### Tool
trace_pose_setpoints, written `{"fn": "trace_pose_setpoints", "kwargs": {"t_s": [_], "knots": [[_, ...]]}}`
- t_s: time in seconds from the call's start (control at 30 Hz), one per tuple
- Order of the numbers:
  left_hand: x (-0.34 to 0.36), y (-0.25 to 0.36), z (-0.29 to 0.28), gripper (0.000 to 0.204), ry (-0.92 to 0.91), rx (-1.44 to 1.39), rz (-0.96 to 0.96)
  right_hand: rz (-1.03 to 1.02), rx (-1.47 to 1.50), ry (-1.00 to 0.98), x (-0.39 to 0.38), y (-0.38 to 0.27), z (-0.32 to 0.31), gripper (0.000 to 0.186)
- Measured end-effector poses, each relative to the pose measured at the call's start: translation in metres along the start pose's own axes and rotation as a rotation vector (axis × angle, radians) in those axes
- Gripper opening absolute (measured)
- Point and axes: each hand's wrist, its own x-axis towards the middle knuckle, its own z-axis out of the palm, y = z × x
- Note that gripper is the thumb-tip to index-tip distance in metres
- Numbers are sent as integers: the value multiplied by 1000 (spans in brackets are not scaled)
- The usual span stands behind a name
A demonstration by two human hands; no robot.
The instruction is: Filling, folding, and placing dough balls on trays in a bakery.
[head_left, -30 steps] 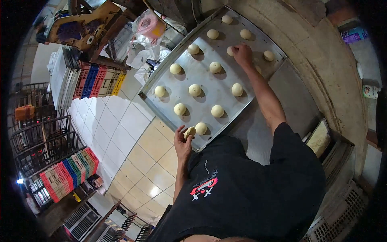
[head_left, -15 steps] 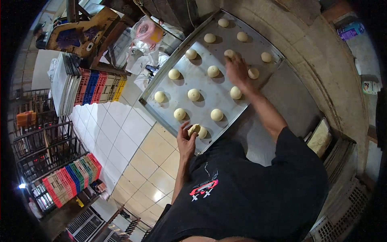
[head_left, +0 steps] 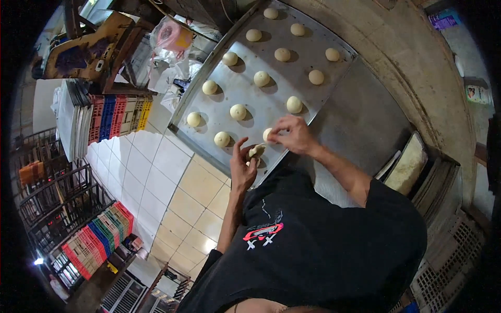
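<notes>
My left hand (head_left: 242, 169) is curled at the near corner of a metal baking tray (head_left: 214, 118), its thumb and fingers closed on a lump of pale dough (head_left: 256, 151). Just right of it, my right hand (head_left: 298, 136) reaches in with thumb and fingertips drawn together; whatever they pinch is too small to make out. Those fingertips partly cover a dough ball (head_left: 267, 135). Another ball lies mostly hidden behind the left hand's lump. Several round dough balls (head_left: 238, 111) sit spaced apart over the tray, some with a small bump on top.
Beneath the tray's right side lies a grey metal surface (head_left: 360, 122). Stacked sheets (head_left: 409, 164) stand at the right. Left of the tray are plastic bags (head_left: 169, 75), coloured crates (head_left: 117, 116) and a tiled floor (head_left: 156, 161). More crates (head_left: 99, 237) stand farther left.
My right hand has come back from a far dough ball toward my left hand, its fingertips now close to the held lump. The left hand still grips the dough. The whole view has shifted slightly.
</notes>
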Motion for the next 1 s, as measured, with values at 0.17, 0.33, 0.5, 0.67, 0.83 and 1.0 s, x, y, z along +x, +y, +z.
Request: {"fn": "trace_pose_setpoints", "kwargs": {"t_s": [0.17, 0.33, 0.5, 0.67, 0.83, 1.0], "knots": [[-9, -10, -10, 54, 63, -126, -96, 309, -100, 364, 32, 54, -45, 34], [-17, -20, -11, 52, 82, -123, -96, 183, -465, 610, 103, 139, -113, 31], [-28, -28, -8, 51, 111, -130, -116, 209, -361, 693, 179, 181, -154, 13], [-31, -12, -5, 52, 128, -139, -203, 138, -534, 733, 225, 220, -163, 16], [-36, -22, -11, 51, 200, -123, -207, 197, -464, 597, 240, 225, -148, 16], [-37, -21, -13, 52, 204, -174, -210, 339, -574, 629, 241, 234, -141, 16]]}}
